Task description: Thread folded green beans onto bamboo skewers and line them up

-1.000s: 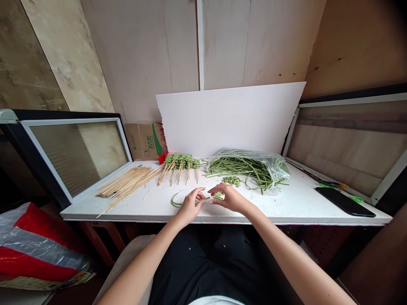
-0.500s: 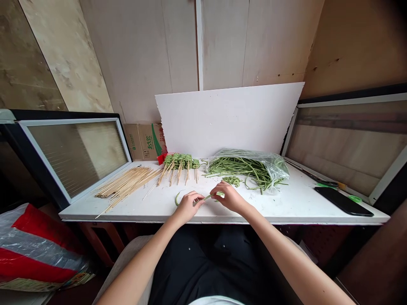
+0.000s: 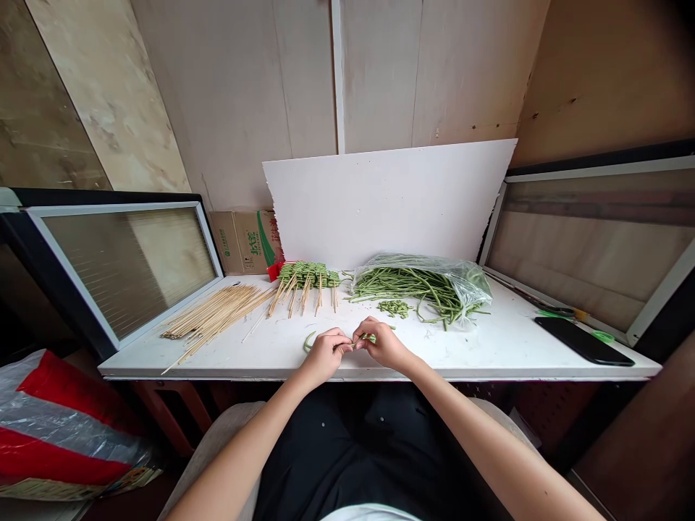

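The white counter (image 3: 461, 362) carries a clear bag (image 3: 476, 284) of green stalks; left of the bag lie bare skewers (image 3: 222, 307). Nearer the person than the bag, left hand (image 3: 324, 354) and right hand (image 3: 382, 345) almost meet, fingertips pinched on a slender bean (image 3: 307, 342) running roughly sideways. Its green, curled end emerges beyond the left hand, the closer one.

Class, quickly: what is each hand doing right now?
Left hand: closed, pinching a long green bean.
Right hand: closed, fingers on the same bean, close beside the left.
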A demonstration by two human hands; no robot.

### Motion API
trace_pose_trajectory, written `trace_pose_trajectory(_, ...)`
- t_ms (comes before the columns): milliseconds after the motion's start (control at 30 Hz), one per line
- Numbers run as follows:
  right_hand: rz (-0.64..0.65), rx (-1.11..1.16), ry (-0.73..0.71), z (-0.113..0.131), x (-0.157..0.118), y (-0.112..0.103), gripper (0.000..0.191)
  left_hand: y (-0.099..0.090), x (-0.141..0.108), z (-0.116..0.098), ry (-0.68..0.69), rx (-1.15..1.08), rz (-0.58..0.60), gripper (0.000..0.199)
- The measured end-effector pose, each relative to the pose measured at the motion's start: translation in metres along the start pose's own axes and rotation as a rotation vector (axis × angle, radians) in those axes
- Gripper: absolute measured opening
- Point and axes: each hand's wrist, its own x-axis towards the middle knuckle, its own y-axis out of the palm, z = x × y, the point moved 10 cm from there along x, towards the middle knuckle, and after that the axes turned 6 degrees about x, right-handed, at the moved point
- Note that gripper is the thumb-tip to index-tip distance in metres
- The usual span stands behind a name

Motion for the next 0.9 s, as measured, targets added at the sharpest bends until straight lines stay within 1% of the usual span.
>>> trace_pose_trajectory(133,-0.037,0.252,0.098,-0.012,0.000,0.002,0.003,-0.005,0.002,0.003,-0.013,-0.119,-0.053,0.021)
trace_pose_trajectory(267,-0.021,0.524,0.176,-0.022,0.000,0.007,0.018,-0.008,0.005,0.001,-0.014,-0.202,-0.064,0.018)
trace_pose_trajectory(333,-0.005,0.622,0.204,-0.024,-0.001,0.009,0.023,-0.008,0.006,-0.001,-0.018,-0.226,-0.062,0.020)
trace_pose_trajectory(467,0.036,0.680,0.212,-0.022,0.000,0.011,0.028,-0.005,0.006,-0.003,-0.026,-0.266,-0.043,0.025)
trace_pose_trajectory(533,0.070,0.680,0.198,-0.019,0.001,0.013,0.030,-0.002,0.006,-0.004,-0.036,-0.279,-0.020,0.027)
trace_pose_trajectory(600,0.080,0.646,0.186,-0.019,0.003,0.010,0.032,0.000,0.006,-0.002,-0.057,-0.294,0.011,0.030)
trace_pose_trajectory(633,0.060,0.613,0.186,-0.022,0.004,0.004,0.034,0.000,0.006,-0.001,-0.069,-0.306,0.027,0.033)
trace_pose_trajectory(667,0.013,0.575,0.190,-0.026,0.004,-0.007,0.037,0.001,0.006,0.001,-0.083,-0.325,0.042,0.036)
trace_pose_trajectory(700,-0.058,0.533,0.198,-0.034,0.004,-0.022,0.040,0.001,0.006,0.003,-0.098,-0.349,0.058,0.039)
trace_pose_trajectory(800,-0.337,0.421,0.240,-0.062,-0.005,-0.079,0.046,0.000,0.007,0.008,-0.140,-0.403,0.095,0.046)
trace_pose_trajectory(833,-0.412,0.363,0.263,-0.073,-0.011,-0.096,0.049,0.000,0.007,0.009,-0.151,-0.401,0.103,0.047)
trace_pose_trajectory(867,-0.444,0.294,0.297,-0.082,-0.015,-0.107,0.052,0.000,0.007,0.010,-0.160,-0.389,0.111,0.047)
trace_pose_trajectory(900,-0.446,0.213,0.335,-0.092,-0.019,-0.114,0.055,0.002,0.007,0.010,-0.169,-0.374,0.121,0.047)
